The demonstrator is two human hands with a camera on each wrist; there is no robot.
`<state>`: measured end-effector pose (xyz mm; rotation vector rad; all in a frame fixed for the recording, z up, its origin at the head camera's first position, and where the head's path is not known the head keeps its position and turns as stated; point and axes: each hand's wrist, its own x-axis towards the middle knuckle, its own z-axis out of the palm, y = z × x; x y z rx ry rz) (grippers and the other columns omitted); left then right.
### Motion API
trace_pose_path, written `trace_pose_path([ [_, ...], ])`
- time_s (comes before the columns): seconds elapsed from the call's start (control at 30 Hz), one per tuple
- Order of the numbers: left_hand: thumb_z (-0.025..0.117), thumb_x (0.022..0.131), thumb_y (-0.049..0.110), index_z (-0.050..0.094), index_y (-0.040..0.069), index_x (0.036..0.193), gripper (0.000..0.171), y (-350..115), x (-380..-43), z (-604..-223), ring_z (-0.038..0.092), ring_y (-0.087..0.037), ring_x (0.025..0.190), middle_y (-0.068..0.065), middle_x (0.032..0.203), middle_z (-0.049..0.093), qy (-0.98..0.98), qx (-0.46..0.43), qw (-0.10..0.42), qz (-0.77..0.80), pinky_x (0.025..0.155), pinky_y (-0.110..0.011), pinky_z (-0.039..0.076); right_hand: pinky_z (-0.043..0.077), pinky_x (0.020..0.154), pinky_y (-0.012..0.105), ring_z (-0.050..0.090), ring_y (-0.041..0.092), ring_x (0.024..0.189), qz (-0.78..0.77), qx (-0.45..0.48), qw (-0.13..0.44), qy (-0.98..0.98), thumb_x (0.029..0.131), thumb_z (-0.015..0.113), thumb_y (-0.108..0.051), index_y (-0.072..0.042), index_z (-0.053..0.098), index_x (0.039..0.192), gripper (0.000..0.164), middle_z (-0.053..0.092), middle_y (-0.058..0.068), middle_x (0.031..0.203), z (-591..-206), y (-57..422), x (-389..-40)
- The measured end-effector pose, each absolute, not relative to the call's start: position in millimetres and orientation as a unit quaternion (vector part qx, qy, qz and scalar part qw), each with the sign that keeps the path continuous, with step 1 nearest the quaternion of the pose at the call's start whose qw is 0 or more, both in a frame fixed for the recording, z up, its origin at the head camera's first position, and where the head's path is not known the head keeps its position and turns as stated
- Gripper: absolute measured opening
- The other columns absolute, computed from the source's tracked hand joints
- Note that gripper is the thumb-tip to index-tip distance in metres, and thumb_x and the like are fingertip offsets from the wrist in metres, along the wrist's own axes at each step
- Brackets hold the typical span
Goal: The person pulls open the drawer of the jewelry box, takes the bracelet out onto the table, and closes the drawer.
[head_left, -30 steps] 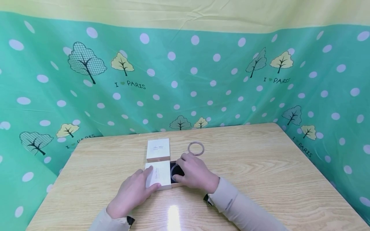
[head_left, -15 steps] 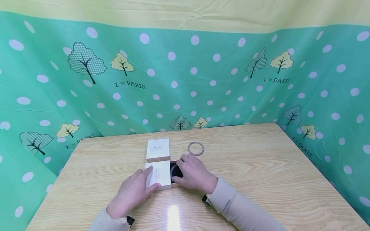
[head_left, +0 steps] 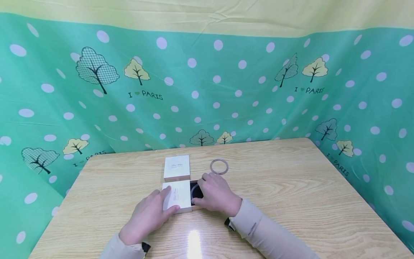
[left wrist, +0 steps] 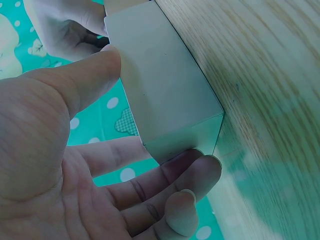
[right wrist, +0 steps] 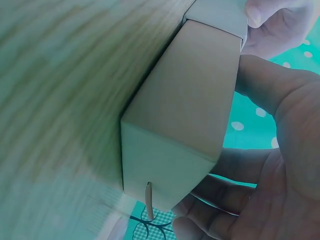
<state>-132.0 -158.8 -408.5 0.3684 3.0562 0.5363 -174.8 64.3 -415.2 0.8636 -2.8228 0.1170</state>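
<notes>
In the head view my left hand (head_left: 147,216) grips the white sleeve of a small slide-out gift box (head_left: 177,196), thumb on the near side. Its fingers wrap the sleeve's end in the left wrist view. From the sleeve's right side the brownish drawer (right wrist: 185,95) is pulled partly out, with a dark lining inside. A pale bangle (head_left: 192,194) shows in the drawer, partly hidden by my right hand (head_left: 215,192). That hand's thumb and fingers reach over the drawer and curve at the bangle, its fingertips partly hidden.
A second white box (head_left: 176,167) with printed lettering stands right behind the first. Another bangle (head_left: 219,167), pinkish, lies on the wooden table (head_left: 291,187) beyond my right hand. A cord tab (right wrist: 149,200) sticks out of the drawer's end. A green dotted curtain (head_left: 207,90) hangs behind.
My right hand and forearm have shifted very slightly to the left over the drawer. The left hand, both boxes and the bangle on the table stay where they were.
</notes>
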Motion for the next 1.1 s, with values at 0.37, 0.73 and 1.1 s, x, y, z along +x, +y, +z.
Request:
trace_pose_path([
  [0.37, 0.07, 0.082, 0.048, 0.05, 0.002, 0.137, 0.074, -158, -132, -407, 0.061, -0.033, 0.097, -0.026, 0.119, 0.059, 0.977, 0.119, 0.01, 0.174, 0.076, -0.047, 0.051, 0.042, 0.063, 0.032, 0.045, 0.015, 0.068, 0.023, 0.25, 0.048, -0.967, 0.074, 0.07, -0.06, -0.01, 0.07, 0.09, 0.053, 0.052, -0.002, 0.076, -408, 56, -177],
  [0.73, 0.071, 0.082, 0.048, 0.052, 0.003, 0.136, 0.073, -157, -132, -407, 0.062, -0.028, 0.089, -0.024, 0.116, 0.06, 0.978, 0.118, 0.01, 0.172, 0.072, -0.045, 0.051, 0.042, 0.061, 0.034, 0.046, 0.017, 0.059, -0.018, 0.227, 0.006, -0.974, 0.073, 0.072, -0.051, -0.015, 0.062, 0.069, 0.038, 0.05, -0.002, 0.063, -401, 43, -179],
  [1.1, 0.071, 0.082, 0.048, 0.051, 0.003, 0.136, 0.073, -158, -132, -409, 0.062, -0.028, 0.089, -0.025, 0.117, 0.059, 0.978, 0.119, 0.009, 0.172, 0.071, -0.045, 0.051, 0.036, 0.05, 0.03, 0.044, 0.016, 0.057, 0.034, 0.228, 0.024, -0.973, 0.072, 0.075, -0.047, -0.012, 0.064, 0.068, 0.038, 0.048, -0.002, 0.06, -402, 43, -176],
])
